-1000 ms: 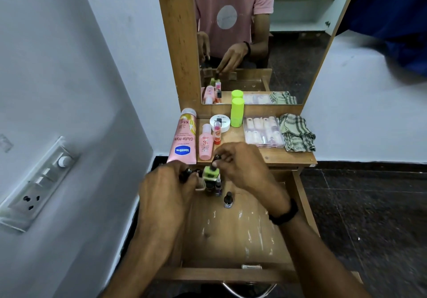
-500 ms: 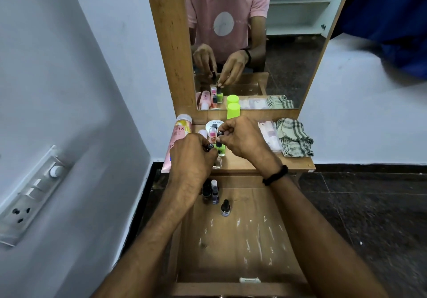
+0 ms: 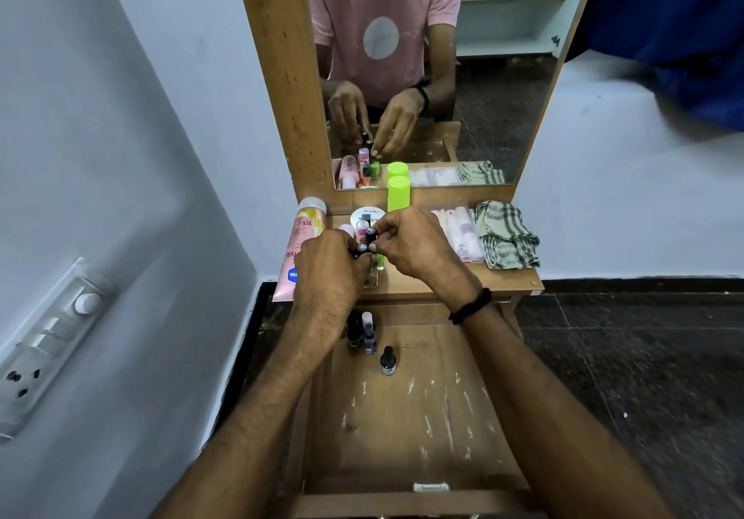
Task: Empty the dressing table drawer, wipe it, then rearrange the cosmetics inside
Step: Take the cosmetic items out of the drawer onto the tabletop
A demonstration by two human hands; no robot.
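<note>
Over the left part of the desk (image 3: 402, 288), just beyond the pulled-out drawer (image 3: 402, 430), the two hands meet almost knuckle to knuckle. The left hand (image 3: 328, 273) has its grip curled round the lower dark-capped bottle (image 3: 362, 248), with the fingers folded in and the back of the hand turned up. The right hand (image 3: 414, 245) pinches the upper dark-capped bottle (image 3: 370, 232) by its cap, wrist angled in from the right.

Both grips are clamped on their bottles and held low over the wood. This reads as setting them down among the pieces parked there: a pink tube (image 3: 302, 249) along the left edge, a white jar (image 3: 368, 213) at the back, a green bottle (image 3: 378, 263) under the hands and a clear bottle (image 3: 371, 278) nearer the front.

By my judgement, things are crowded to the back and left so the drawer can be wiped. The checked cloth (image 3: 505, 241) lies bunched at the right end, within reach, beside a clear case (image 3: 457, 233).

Emptying is not yet done. Three small bottles (image 3: 368, 333) stand close together at the drawer's far left, on a floor flecked with white marks.
</note>
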